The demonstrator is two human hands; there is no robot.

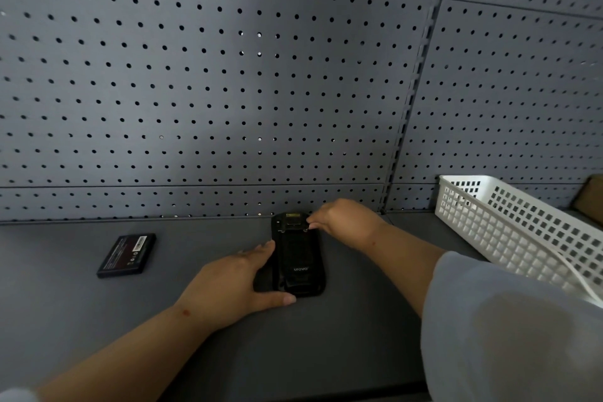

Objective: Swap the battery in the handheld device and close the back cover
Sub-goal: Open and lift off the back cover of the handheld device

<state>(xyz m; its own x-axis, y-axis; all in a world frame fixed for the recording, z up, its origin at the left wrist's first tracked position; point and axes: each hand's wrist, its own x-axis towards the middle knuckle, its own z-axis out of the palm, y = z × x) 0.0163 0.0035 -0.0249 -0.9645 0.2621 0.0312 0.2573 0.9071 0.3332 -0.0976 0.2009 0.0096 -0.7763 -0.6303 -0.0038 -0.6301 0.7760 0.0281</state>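
Observation:
A black handheld device (pixel 295 258) lies face down on the grey shelf (pixel 65 303), its back cover in place with a light logo near the bottom. My left hand (pixel 228 284) grips its lower left side, thumb along the bottom edge and fingers against the left edge. My right hand (pixel 342 222) rests at the device's top right corner, fingertips touching the cover's upper edge. A loose black battery (pixel 127 254) with a label lies flat on the shelf well to the left, apart from both hands.
A grey pegboard wall (pixel 228 75) rises directly behind the device. A white plastic basket (pixel 509 225) stands at the right, with a brown cardboard box (pixel 590 202) behind it. A pale sleeve (pixel 509 330) covers my right upper arm.

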